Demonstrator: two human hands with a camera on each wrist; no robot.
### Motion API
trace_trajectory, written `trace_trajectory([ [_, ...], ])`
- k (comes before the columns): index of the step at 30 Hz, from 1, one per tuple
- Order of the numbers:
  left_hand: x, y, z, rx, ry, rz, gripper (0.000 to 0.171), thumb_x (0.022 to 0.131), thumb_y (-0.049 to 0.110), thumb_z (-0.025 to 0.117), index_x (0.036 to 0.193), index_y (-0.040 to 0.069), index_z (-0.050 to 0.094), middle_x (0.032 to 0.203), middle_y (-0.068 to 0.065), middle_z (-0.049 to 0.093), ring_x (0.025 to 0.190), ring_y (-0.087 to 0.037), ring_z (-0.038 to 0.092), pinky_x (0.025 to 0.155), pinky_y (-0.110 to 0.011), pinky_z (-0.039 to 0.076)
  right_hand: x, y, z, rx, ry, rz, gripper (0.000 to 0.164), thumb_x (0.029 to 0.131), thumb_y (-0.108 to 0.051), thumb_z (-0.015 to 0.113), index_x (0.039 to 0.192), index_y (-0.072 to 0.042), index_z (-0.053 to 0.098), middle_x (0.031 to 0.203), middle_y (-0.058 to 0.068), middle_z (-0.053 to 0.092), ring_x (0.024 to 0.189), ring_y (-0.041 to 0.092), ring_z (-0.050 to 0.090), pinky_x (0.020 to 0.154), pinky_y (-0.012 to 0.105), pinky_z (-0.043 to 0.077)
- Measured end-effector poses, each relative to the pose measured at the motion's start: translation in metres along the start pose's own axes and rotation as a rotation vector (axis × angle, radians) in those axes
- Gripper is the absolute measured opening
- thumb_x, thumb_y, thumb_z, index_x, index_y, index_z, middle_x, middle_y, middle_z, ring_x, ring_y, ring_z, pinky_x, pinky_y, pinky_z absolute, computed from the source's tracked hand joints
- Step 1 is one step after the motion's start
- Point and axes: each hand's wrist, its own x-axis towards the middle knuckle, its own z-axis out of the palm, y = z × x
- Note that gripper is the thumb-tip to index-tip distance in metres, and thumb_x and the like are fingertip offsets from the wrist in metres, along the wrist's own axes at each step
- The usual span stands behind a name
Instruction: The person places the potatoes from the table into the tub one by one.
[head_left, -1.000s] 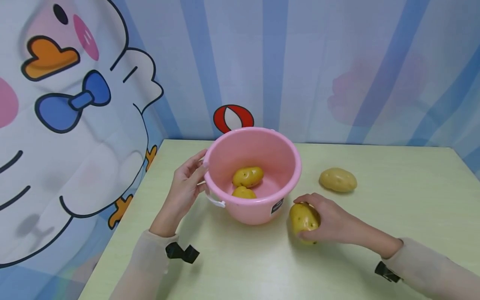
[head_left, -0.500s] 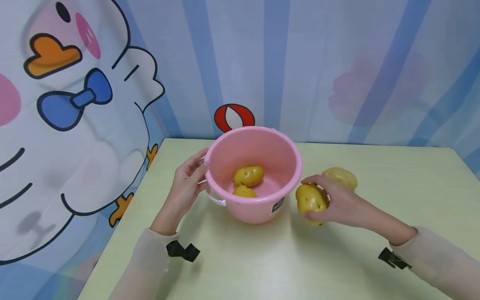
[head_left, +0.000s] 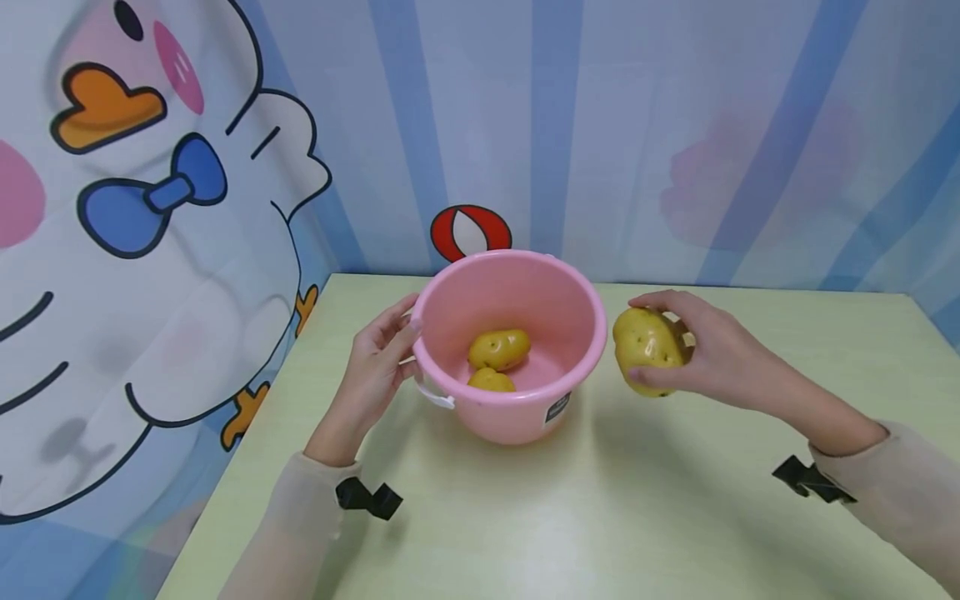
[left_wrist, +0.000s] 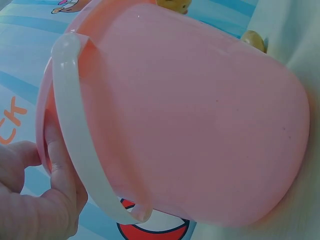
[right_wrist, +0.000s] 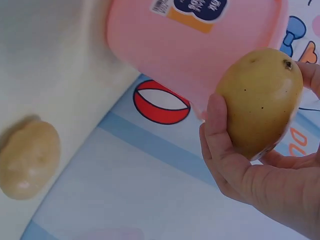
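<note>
A pink bucket (head_left: 517, 417) with a white handle (left_wrist: 75, 120) stands upright on the table. My left hand (head_left: 378, 346) grips its rim on the left side, thumb and fingers on either side of the wall. Inside lie two yellow potatoes, one whole potato (head_left: 498, 349) in sight and a nearer potato (head_left: 491, 381) partly hidden by the rim. My right hand (head_left: 712, 350) holds another potato (head_left: 647, 350) off the table, just right of the bucket and apart from it. One more potato (right_wrist: 31, 160) rests on the table, hidden in the head view behind my right hand.
The pale table (head_left: 525, 525) ends at the back against a blue striped cloth (head_left: 622, 125). At the left hangs a cloth with a large cartoon duck (head_left: 187, 333). A printed label (head_left: 557, 407) is on the bucket's outer wall.
My right hand has lifted the potato off the table and carried it up and to the right, covering the potato behind. My left hand stays on the bucket's rim.
</note>
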Motion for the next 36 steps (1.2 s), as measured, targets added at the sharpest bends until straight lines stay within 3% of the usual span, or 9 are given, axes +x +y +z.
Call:
trace_trajectory([
  [14, 0.0, 0.001, 0.001, 0.002, 0.01, -0.008, 0.047, 0.104, 0.012, 0.053, 0.15, 0.008, 0.044, 0.127, -0.023, 0.046, 0.091, -0.015, 0.061, 0.07, -0.02, 0.057, 0.017, -0.024, -0.023, -0.009, 0.024, -0.069, 0.075, 0.082, -0.022, 0.084, 0.145, -0.009, 0.046, 0.133, 0.009, 0.053, 0.099, 0.027, 0.055, 0.067, 0.027, 0.058],
  [29, 0.0, 0.002, 0.001, 0.008, 0.005, -0.008, 0.048, 0.104, 0.013, 0.053, 0.151, 0.008, 0.043, 0.128, -0.021, 0.047, 0.095, -0.02, 0.06, 0.071, -0.021, 0.058, 0.037, -0.049, -0.023, 0.005, 0.009, -0.072, 0.07, 0.081, -0.018, 0.084, 0.141, -0.01, 0.049, 0.127, 0.005, 0.055, 0.099, 0.025, 0.056, 0.072, 0.029, 0.058],
  [36, -0.001, 0.002, 0.001, 0.008, 0.014, -0.013, 0.047, 0.104, 0.013, 0.054, 0.15, 0.008, 0.043, 0.129, -0.025, 0.045, 0.089, -0.014, 0.062, 0.07, -0.02, 0.057, 0.048, -0.053, -0.02, -0.002, -0.017, -0.111, 0.069, 0.081, -0.019, 0.084, 0.14, -0.009, 0.05, 0.126, 0.005, 0.055, 0.097, 0.025, 0.055, 0.071, 0.033, 0.058],
])
